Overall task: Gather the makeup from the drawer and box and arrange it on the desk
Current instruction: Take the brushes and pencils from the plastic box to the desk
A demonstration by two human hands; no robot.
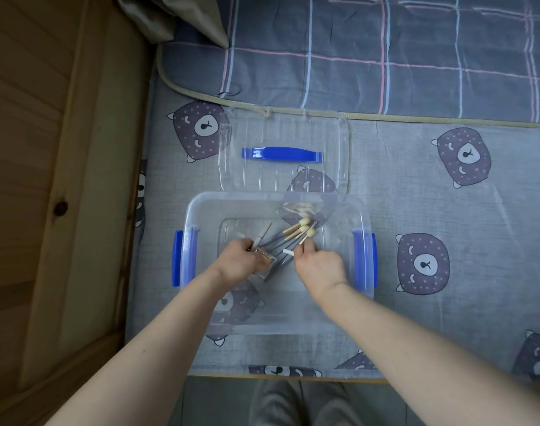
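Bedroom — bear-print bedsheet [416, 210] (quilt [385, 56])

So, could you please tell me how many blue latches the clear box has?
2: one latch on the clear box's left end, one latch on its right end.

Two bare forearms reaching forward and converging from the near corners, left hand [238, 261] curled knuckles-up with fingers closed around what it grips, right hand [319, 265] just beside it, palm down, fingertips [305, 248] pinched together, wrists slightly bent inward
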